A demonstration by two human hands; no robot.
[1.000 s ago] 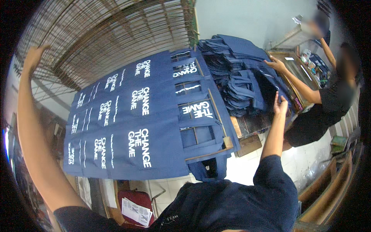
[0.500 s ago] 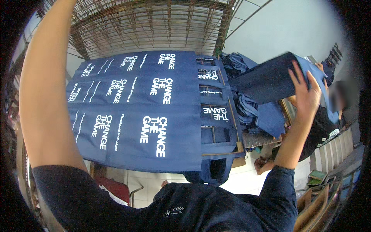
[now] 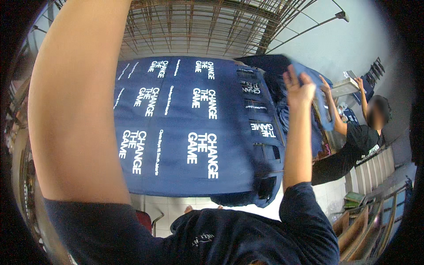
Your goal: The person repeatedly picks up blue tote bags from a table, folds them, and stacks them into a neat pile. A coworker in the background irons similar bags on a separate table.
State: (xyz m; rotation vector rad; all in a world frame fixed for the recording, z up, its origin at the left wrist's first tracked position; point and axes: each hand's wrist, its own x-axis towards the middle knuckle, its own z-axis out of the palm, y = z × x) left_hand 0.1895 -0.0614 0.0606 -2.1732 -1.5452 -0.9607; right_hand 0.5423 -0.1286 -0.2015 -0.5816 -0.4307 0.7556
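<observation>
My right hand (image 3: pixel 302 92) is raised right of the table, at the upper edge of a dark blue fabric sheet (image 3: pixel 269 63). Some fingers look stretched and blurred; the sheet's edge lies at the fingertips and seems caught in the hand, though the grip is partly hidden. A lighter blue edge (image 3: pixel 326 106) of fabric hangs behind the hand. My left arm (image 3: pixel 79 110) reaches up past the top of the picture, so its hand is out of view. Before me lies a broad blue fabric (image 3: pixel 176 181) with white printed lettering, covering the table.
A smaller printed blue piece (image 3: pixel 249 128) overlaps a wooden frame at the table's right end. A wire rack (image 3: pixel 198 26) stands behind. At right a co-worker (image 3: pixel 364 137) holds up a pale boxy object (image 3: pixel 344 88). A red chair (image 3: pixel 143 218) is below the table.
My right hand has swung left, and the dark sheet has moved left along with it. The view has shifted. The co-worker's raised hands and pale object now show.
</observation>
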